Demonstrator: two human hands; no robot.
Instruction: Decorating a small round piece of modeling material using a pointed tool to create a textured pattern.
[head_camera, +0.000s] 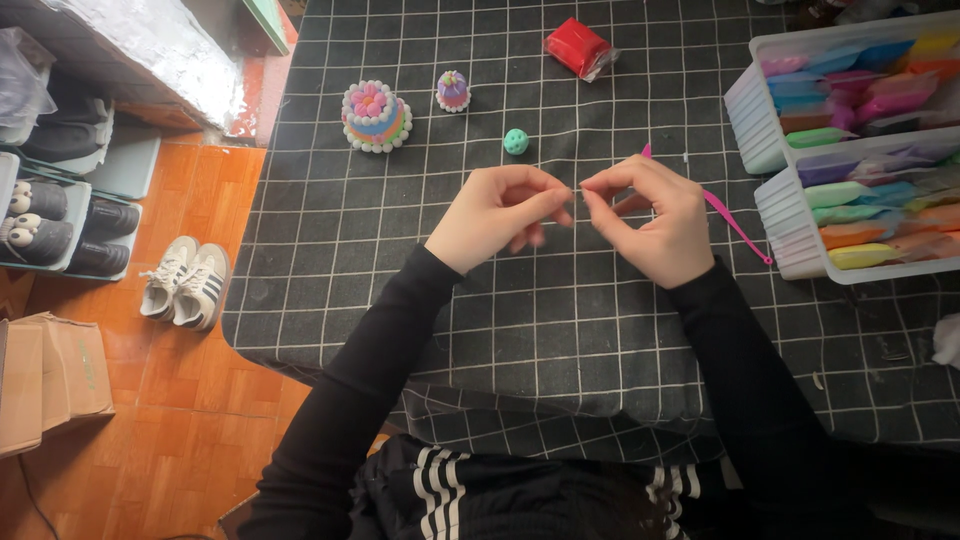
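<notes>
Clay cakes: two, large (376, 117) and small (453, 91)
Teal ball (516, 141): one
Left hand (497, 215): fingertips pinched together
Right hand (650, 218): pinched, pink tool (735, 225) beneath

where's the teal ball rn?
Head view: the teal ball sits on the black grid cloth, just beyond the left hand, right of the small cake.
</notes>
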